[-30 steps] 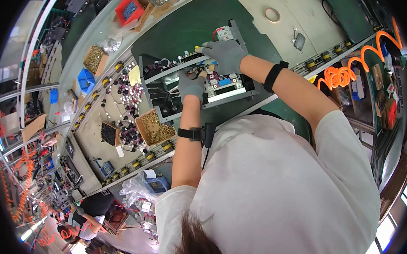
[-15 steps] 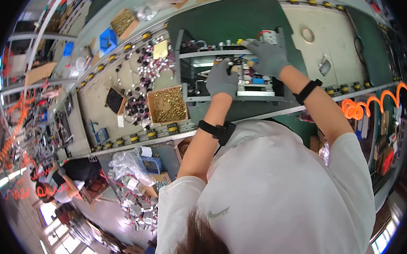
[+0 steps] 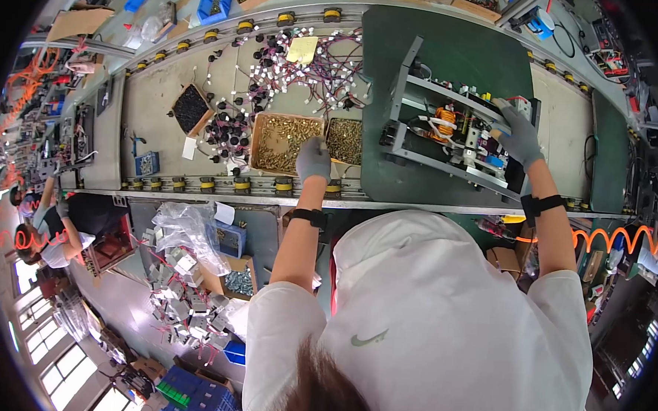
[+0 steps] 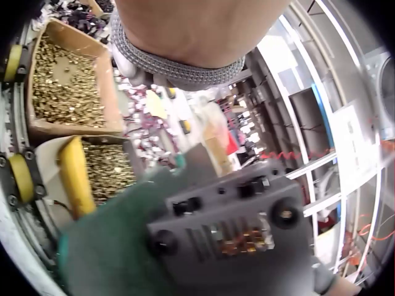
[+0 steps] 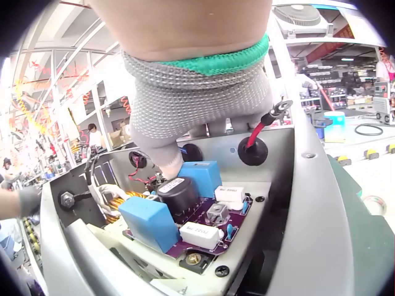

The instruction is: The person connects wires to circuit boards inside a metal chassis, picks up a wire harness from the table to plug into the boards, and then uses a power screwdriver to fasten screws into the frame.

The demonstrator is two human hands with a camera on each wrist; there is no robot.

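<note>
My gloved left hand (image 3: pixel 314 160) is over the right end of a cardboard box of brass screw-like pieces (image 3: pixel 284 136), its fingers mostly hidden in the head view. A second box of brass pieces (image 3: pixel 343 141) adjoins it on the right. To the right, an open metal chassis (image 3: pixel 421 154) sits at a slant, with an orange-wound coil (image 3: pixel 444 122) and a circuit board inside. My gloved right hand (image 3: pixel 520 134) grips its right end panel, thumb inside and fingers over the far side. Blue block components (image 5: pixel 148 223) stand on the purple board (image 5: pixel 207 237) below that hand.
The chassis rests on a green mat (image 3: pixel 384 67) over a roller conveyor. Wired connectors (image 3: pixel 314 71) lie in a heap behind the boxes, near a small box of black pieces (image 3: pixel 191 109). A coiled orange hose (image 3: pixel 617 239) hangs at the right.
My left hand has left the chassis and moved left to the brass pieces. The right hand stays on the chassis, which now sits at a different slant. The head view has shifted and turned.
</note>
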